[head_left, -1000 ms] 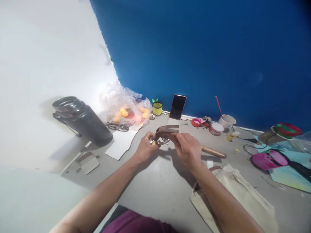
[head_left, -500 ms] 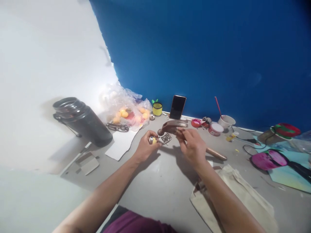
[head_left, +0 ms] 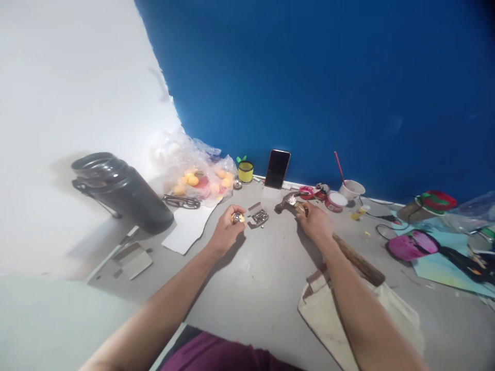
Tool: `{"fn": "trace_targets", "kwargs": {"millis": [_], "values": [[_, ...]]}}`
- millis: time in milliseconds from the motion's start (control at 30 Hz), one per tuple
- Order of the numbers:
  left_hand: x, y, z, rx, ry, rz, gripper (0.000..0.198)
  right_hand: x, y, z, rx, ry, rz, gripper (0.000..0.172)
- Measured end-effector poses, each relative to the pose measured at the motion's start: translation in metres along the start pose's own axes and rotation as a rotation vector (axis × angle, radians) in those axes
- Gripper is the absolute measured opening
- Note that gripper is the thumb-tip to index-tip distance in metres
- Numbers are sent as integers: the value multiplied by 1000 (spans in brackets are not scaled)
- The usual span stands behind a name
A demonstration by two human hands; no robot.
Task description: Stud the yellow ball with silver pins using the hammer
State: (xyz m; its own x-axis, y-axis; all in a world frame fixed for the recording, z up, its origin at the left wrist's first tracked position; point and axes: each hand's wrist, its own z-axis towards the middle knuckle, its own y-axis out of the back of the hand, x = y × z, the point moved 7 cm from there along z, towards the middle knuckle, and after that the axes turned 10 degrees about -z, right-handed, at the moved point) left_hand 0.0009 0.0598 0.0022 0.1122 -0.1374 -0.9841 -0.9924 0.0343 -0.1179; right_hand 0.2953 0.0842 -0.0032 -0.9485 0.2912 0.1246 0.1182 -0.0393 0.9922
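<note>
My left hand (head_left: 225,228) is closed round a small shiny, yellowish object (head_left: 237,218) just above the grey tabletop (head_left: 255,278). Right beside it lies a small open box of silvery metal bits (head_left: 259,217). My right hand (head_left: 315,220) is wrapped round the hammer (head_left: 350,255) close to its metal head (head_left: 286,201), which rests on the table. The wooden handle runs back under my right forearm toward the cloth bag (head_left: 350,319).
A black flask (head_left: 124,191) lies at the left, with glasses (head_left: 181,201), a plastic bag of yellow balls (head_left: 197,172) and white paper (head_left: 187,230) near it. A phone (head_left: 277,169) leans on the blue wall. Paint pots (head_left: 335,201), a cup with a brush (head_left: 351,188) and paintings (head_left: 444,252) stand to the right.
My right hand has carried the hammer from above the little box down and to the right, onto the table. My left hand stays closed on the small object. The view has shifted slightly.
</note>
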Motion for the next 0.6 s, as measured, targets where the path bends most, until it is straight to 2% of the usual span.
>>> {"fn": "trace_targets", "kwargs": {"millis": [100,200,300,367,467,600], "values": [[1,-2,0,17,3,-67,37,11,4,-6,-110,74,-92,29],[3,-8,1,108,34,-301,35,37,9,-22,-230,222,-80,21],[4,-14,2,210,99,-541,32,74,0,-44,-186,447,6,19],[4,-15,2,230,128,-620,31,93,-6,-55,-163,522,12,18],[5,-14,3,234,162,-654,29,106,-17,-60,-129,534,-10,17],[7,-14,3,235,162,-645,30,109,-26,-57,-90,533,20,13]]}}
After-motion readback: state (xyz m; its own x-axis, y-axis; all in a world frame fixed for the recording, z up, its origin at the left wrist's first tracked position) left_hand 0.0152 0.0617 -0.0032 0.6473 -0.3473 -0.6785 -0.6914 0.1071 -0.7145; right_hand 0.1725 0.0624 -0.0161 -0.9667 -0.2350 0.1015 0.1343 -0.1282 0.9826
